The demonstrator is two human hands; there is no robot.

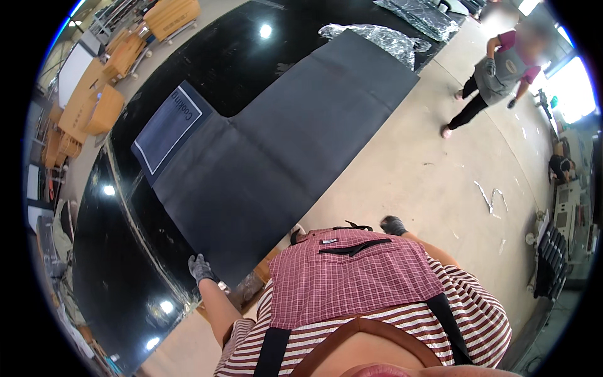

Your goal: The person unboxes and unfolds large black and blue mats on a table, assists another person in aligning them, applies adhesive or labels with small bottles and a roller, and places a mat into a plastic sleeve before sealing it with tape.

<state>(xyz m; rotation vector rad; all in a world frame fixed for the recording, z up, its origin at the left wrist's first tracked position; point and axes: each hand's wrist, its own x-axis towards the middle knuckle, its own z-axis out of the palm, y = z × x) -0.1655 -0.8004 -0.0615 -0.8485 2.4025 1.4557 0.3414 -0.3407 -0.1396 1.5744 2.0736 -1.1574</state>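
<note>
I see a large dark sheet (270, 157) lying across the glossy black tabletop (217, 66), a white-bordered panel (171, 129) at its left. The gloved left hand (201, 268) is at the sheet's near left edge, fingers slightly spread. The gloved right hand (394, 226) is over the floor (421, 176) to the right, well apart; I cannot tell its grip.

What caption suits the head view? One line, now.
Gloved left hand near the edge of a dark sheet on a glossy black table.

One gloved left hand (201, 269) and one gloved right hand (394, 226) showed. Beyond the left lay one dark sheet (282, 144) and one white-bordered panel (166, 132).
</note>
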